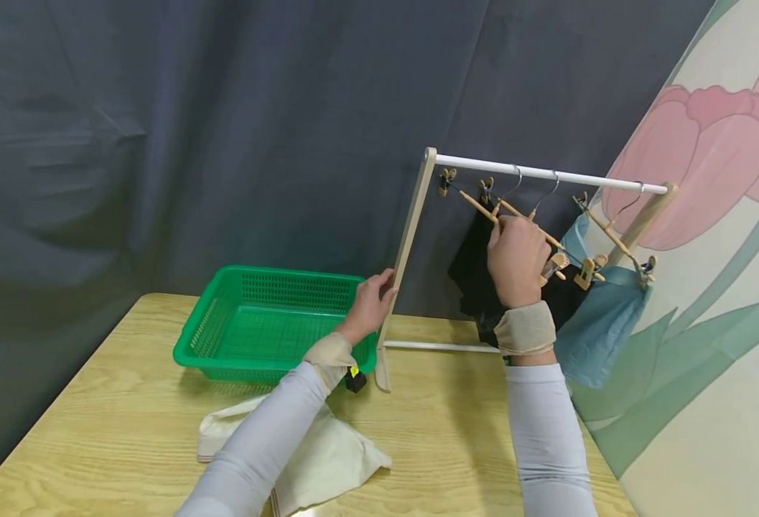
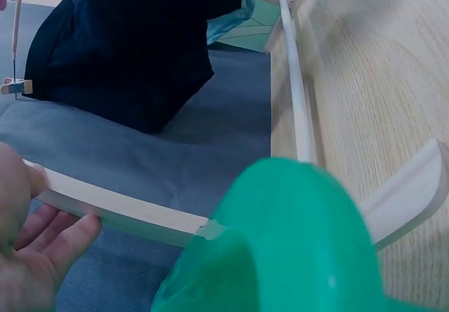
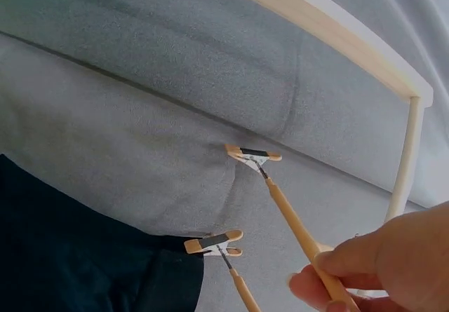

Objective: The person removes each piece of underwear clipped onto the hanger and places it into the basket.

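My left hand grips the left wooden post of a small clothes rack, its thumb and fingers on opposite sides in the left wrist view. My right hand pinches the wooden bar of a clip hanger below the rack's white rail. The visible end clip on this hanger holds no cloth. Just behind it, a second hanger carries a black garment. Farther right, another hanger holds a light-blue garment. My right hand hides part of the held hanger.
A green plastic basket stands left of the rack, its rim close to the post. A cream cloth lies crumpled on the wooden table, partly under my left forearm. Grey curtain hangs behind; a flower-painted wall is at right.
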`<state>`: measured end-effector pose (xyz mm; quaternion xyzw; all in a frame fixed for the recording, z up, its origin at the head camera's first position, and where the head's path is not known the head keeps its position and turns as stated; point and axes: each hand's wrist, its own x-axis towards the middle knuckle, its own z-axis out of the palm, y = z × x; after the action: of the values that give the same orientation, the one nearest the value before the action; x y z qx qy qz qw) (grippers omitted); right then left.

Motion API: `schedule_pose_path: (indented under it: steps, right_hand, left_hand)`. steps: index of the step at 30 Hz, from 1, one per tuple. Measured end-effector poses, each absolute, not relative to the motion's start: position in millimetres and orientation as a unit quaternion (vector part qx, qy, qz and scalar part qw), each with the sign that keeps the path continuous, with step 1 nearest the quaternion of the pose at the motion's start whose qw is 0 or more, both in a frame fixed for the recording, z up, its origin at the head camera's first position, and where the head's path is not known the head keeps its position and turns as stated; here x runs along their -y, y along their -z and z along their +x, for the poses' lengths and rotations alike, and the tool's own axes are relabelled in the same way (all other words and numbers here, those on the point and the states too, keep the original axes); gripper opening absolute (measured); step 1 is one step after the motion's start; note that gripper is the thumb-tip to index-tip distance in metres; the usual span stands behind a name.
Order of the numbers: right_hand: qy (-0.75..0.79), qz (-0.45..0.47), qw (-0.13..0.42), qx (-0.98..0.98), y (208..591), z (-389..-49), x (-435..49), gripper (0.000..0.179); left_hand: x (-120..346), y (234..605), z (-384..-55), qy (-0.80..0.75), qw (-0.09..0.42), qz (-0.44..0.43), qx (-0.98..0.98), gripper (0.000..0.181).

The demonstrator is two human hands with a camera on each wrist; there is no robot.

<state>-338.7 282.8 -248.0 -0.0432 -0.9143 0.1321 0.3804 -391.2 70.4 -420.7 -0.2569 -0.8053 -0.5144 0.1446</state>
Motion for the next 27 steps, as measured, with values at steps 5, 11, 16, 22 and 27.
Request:
schedule_pose_path:
  steps: [5,11,16,22,27]
  right_hand:
    - [-0.135,-0.033,0.377,0.916,248,-336,-281,0.031]
    - [-0.130,-0.034,0.378,0.916,249,-333,-279,0.030]
    - [-0.118,-0.021,0.393,0.911,255,-335,-276,0.029]
    - [-0.131,0.034,0.455,0.880,273,-325,-262,0.041]
    - [-0.140,0.115,0.492,0.852,292,-301,-245,0.032]
  left_hand:
    - [-68,420,-392,0.526,0.131,-0.257,0.800,0.043]
    - [-69,416,-391,0.533,0.130,-0.257,0.796,0.038]
    - [-70,413,-391,0.524,0.135,-0.251,0.803,0.035]
    - [-63,410,-390,0.513,0.106,-0.253,0.814,0.048]
    - [-42,405,-382,0.487,0.060,-0.264,0.830,0.053]
